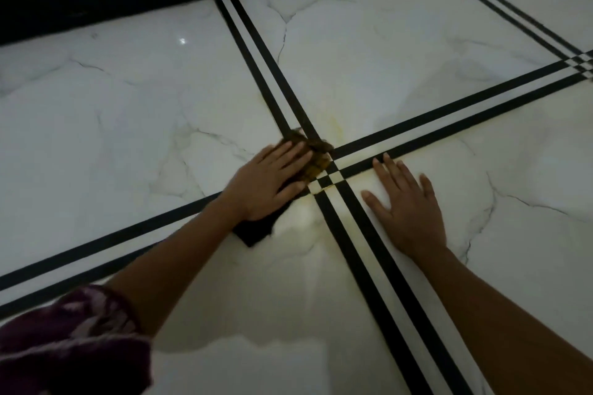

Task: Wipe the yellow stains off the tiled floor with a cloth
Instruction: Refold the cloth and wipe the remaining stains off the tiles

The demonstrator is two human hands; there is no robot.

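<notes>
At the stripe crossing, left hand flat on cloth; right hand flat, empty.

So the cloth is a dark, crumpled rag, brownish-yellow along its far edge where it's soaked stuff up, with a black corner poking out nearer the camera. It lies flat on the tiled floor, right at the crossing of the black double stripes, mostly on the left side of it. The floor is glossy white marble-look tile with grey veins. The yellow stains are faint smears just past the crossing, plus thin yellowish traces along the grout lines at the crossing itself.
</notes>
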